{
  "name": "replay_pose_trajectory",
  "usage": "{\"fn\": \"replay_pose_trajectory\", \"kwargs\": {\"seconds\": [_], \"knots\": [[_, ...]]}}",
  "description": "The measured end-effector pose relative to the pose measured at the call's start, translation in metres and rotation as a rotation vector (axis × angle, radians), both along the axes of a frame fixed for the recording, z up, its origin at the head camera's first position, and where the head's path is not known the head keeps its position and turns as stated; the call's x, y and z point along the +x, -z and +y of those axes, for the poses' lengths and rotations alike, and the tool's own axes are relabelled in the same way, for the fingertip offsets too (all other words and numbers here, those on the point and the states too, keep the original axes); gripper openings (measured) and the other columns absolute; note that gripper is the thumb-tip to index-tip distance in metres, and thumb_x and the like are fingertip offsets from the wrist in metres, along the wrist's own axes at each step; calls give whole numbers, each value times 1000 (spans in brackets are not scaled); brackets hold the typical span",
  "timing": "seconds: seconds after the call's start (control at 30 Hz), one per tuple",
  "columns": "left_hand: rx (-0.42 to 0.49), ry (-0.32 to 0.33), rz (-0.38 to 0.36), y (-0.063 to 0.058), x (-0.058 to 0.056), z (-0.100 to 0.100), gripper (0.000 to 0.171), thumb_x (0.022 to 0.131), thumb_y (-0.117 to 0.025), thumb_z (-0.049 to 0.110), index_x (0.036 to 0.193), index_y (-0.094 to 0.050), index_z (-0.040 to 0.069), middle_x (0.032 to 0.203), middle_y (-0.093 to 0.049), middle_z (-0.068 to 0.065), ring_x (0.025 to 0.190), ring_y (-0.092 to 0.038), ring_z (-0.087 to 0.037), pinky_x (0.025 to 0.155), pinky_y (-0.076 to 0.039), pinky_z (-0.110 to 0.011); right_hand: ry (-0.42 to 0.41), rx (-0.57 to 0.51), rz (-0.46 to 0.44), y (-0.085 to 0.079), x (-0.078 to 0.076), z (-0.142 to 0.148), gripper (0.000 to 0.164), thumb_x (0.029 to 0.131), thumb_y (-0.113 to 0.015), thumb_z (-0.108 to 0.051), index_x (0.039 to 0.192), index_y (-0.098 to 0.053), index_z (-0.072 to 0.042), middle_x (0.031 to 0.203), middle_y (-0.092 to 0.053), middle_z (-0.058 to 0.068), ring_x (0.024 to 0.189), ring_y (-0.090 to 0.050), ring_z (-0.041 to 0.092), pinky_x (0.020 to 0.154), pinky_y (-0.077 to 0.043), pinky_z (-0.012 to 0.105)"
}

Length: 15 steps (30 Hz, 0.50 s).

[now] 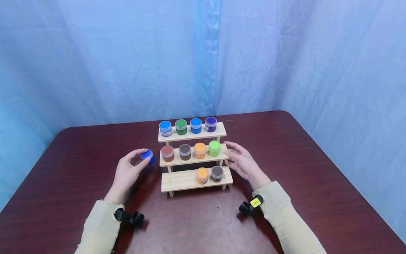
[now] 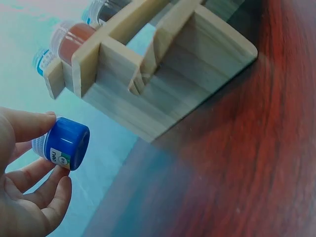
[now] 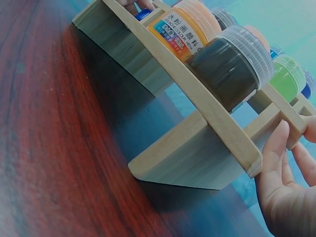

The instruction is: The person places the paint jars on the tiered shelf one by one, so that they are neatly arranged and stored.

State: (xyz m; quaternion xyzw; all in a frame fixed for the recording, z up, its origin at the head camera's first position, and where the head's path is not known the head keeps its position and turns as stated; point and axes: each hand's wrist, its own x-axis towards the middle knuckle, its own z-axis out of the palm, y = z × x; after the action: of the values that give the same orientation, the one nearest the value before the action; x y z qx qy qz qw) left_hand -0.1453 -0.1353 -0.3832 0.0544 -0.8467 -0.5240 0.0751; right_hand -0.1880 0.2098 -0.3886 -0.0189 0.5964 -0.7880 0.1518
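In the head view my left hand (image 1: pixel 128 169) holds a dark blue paint jar (image 1: pixel 147 157) left of the wooden tiered rack (image 1: pixel 180 180). Thumb and fingers pinch the jar (image 2: pixel 71 140) by its sides in the left wrist view, its clear lid toward the palm and its base pointing away. My right hand (image 1: pixel 242 162) is at the right end of the rack's middle shelf. In the right wrist view the thumb and fingers grip that shelf end (image 3: pixel 291 121).
Blue, green and purple jars (image 1: pixel 210 125) line the top shelf. Brown, dark, orange and light green jars (image 1: pixel 214 149) stand on the middle one. The bottom shelf bears an orange jar (image 1: pixel 202 175) and a dark jar (image 1: pixel 217 174) on its right half. Blue curtains (image 1: pixel 142 63) hang behind the table (image 1: pixel 196 225).
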Motion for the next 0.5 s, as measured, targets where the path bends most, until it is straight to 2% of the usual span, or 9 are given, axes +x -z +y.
{"fn": "replay_pose_trajectory", "kwargs": {"seconds": [0.17,0.37,0.5], "knots": [[-3,21,23,-9,2,3,41,92,-63,25,129,-57,8,130,-56,-15,114,-57,-29,97,-49,-39,0,0,3,1,0,0,51,98,-43,-1,145,-25,1,97,-55,-5,76,-57,3,67,-49,16],[-73,50,97,-22,7,6,40,92,-62,26,128,-57,8,127,-57,-17,112,-59,-31,96,-50,-42,0,2,6,1,0,0,51,98,-42,-2,145,-25,0,98,-55,-5,77,-58,3,68,-49,16],[-98,58,130,-29,11,9,39,92,-63,24,127,-58,8,125,-59,-16,108,-60,-28,90,-52,-25,1,-1,5,1,0,0,51,98,-42,-2,145,-25,0,98,-54,-5,77,-58,3,67,-49,16]]}}
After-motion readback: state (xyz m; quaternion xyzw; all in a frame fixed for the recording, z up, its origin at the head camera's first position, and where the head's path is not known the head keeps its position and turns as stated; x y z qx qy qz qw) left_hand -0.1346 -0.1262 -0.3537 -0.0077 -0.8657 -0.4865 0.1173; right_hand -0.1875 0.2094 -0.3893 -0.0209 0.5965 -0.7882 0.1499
